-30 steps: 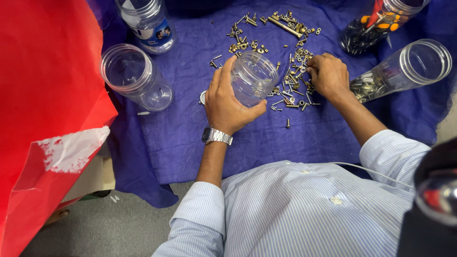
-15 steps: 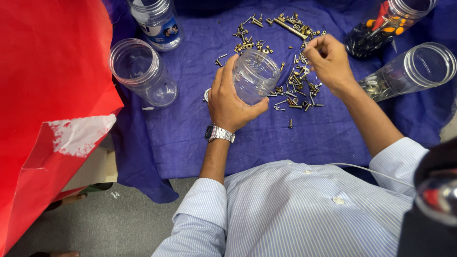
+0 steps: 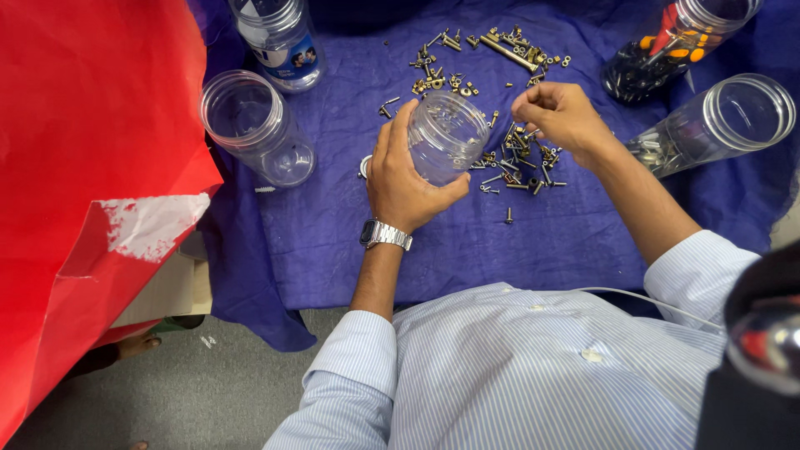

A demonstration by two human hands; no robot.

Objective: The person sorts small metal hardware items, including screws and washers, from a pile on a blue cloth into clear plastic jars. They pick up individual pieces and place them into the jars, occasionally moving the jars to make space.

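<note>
The right hand (image 3: pixel 562 112) has lifted off the pile of screws (image 3: pixel 521 154) and now hovers beside the mouth of the clear jar (image 3: pixel 448 135), fingertips pinched shut — likely on a small piece, though it is too small to see. The left hand (image 3: pixel 404 179) grips that jar, tilted on the blue cloth (image 3: pixel 333 225). Other jars stand around — one empty jar (image 3: pixel 254 125) to the left, one lying jar (image 3: pixel 721 121) to the right — none blocking the way.

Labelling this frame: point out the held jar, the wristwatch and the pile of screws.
held jar (image 3: pixel 450 133), head view, clear side wall.
wristwatch (image 3: pixel 385 234), head view, metal band.
pile of screws (image 3: pixel 525 154), head view, middle of heap.
</note>
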